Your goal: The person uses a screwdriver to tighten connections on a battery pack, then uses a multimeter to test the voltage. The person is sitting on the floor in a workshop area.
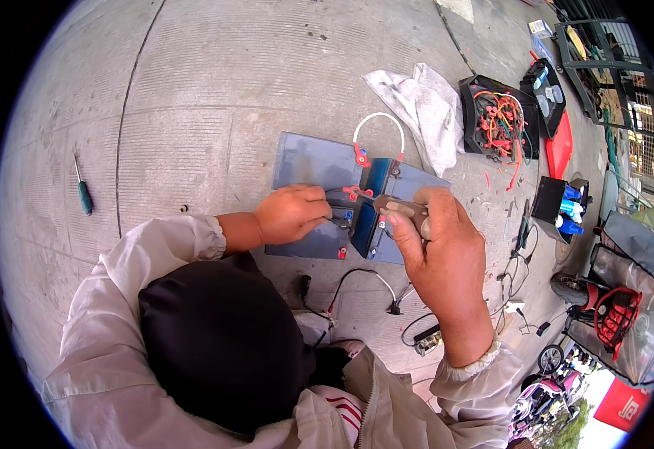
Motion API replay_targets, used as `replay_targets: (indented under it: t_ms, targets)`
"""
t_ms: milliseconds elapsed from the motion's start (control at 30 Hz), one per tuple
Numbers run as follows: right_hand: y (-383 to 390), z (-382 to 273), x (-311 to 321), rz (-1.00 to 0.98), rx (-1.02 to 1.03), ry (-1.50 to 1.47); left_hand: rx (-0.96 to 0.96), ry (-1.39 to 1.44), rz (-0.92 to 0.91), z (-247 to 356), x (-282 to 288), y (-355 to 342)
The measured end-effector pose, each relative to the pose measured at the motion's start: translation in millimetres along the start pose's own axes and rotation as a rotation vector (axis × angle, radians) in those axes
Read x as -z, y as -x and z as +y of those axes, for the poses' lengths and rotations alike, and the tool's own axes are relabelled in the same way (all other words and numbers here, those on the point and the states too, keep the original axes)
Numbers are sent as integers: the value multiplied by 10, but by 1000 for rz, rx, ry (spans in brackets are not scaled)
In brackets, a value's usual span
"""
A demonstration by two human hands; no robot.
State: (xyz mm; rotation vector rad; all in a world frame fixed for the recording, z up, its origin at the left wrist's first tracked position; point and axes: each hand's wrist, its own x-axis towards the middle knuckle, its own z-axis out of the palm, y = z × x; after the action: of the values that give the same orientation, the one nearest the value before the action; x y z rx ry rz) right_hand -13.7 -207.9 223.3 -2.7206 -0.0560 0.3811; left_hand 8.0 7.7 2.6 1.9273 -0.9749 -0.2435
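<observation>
Several grey battery blocks with dark blue sides lie together on the pavement, fitted with red and blue terminal pieces and a white looped cable. My left hand is closed around a dark cable over the left blocks. My right hand grips a brown-handled tool, whose metal end points left at a red-sleeved connector between the blocks. The exact contact at that connector is too small to make out.
A grey cloth, a black case of orange wires and a bin with blue items sit behind at right. A green screwdriver lies far left; loose leads, a rack and two-wheelers line the right.
</observation>
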Motion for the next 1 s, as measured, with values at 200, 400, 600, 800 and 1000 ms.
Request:
replay_targets:
  t_ms: [200,400,600,800,1000]
  targets:
    - [-61,37,-54,183,249,-137,4,10,-5,5,7,-1]
    - [-11,-11,-21,158,-22,-93,-8,15,-1,-3,5,-11]
    - [-19,-8,-20,86,61,94,10,3,-15,-5,4,12]
    - [-50,58,-61,216,174,-107,-9,2,-12,-15,-5,-7]
    - [-31,-6,26,-26,-135,113,12,-2,-27,-8,2,0]
